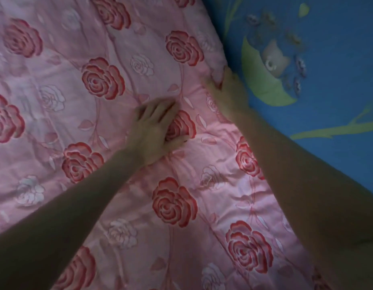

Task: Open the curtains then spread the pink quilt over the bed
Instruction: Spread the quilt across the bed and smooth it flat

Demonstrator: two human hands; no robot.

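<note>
Fingers of left hand spread flat on pink quilt; right hand, at two o'clock, pinching quilt edge beside blue sheet.

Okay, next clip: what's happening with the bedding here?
A person is laying out the pink quilt, printed with red roses, over a blue sheet. The left hand presses flat on the quilt's top. The right hand grips the quilt's edge where it meets the sheet. The quilt fills most of the view, with blue sheet uncovered at the right. No curtains are in view.
</note>
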